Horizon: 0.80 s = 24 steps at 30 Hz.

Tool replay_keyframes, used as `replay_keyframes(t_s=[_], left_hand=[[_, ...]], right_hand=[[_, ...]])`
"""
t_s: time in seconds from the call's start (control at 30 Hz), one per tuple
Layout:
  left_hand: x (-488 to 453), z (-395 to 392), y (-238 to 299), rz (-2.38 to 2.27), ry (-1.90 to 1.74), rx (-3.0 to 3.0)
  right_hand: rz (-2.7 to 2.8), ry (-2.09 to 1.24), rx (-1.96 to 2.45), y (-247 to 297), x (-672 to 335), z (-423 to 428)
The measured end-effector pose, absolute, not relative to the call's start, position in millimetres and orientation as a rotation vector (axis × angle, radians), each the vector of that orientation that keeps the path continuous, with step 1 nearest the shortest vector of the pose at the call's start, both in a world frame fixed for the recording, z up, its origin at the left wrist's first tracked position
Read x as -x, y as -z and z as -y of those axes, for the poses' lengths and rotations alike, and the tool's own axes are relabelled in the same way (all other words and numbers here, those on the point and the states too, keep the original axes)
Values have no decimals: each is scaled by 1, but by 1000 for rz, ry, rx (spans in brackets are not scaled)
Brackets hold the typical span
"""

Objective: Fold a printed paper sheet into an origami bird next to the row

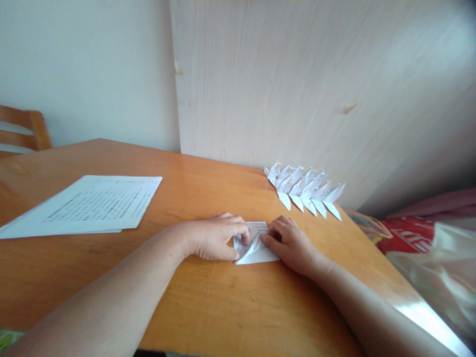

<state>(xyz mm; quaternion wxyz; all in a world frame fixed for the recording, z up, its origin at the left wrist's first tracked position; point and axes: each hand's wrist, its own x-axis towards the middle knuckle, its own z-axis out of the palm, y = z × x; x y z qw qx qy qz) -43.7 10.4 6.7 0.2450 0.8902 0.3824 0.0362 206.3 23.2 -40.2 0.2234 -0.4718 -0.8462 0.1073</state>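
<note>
A small printed sheet of paper (256,255) lies on the wooden table between my hands, with one flap folded partly up from its near left corner. My left hand (219,237) rests at the sheet's left edge, its thumb at the near corner and its curled fingers on the far part. From the right, my right hand (292,243) pinches the raised flap between thumb and bent fingers. Part of the sheet is hidden under both hands.
Several folded paper pieces (307,191) with pointed tips stand in rows at the back right, near the wall panel (260,84). A stack of printed sheets (100,201) lies at the left. Beyond the table's right edge are red and clear plastic bags (412,235). A wooden chair (37,129) stands far left.
</note>
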Motion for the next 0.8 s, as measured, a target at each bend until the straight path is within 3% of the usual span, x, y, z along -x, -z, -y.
replay_keyframes(t_s=[0.5,0.8], left_hand=[[43,-11,-7,-1067,-73,-2463],[42,-13,-7,-1048,-55,-2500]], right_hand=[[2326,-316,1159,29,-204,-11],[2684,-41,926,5,-193,12]])
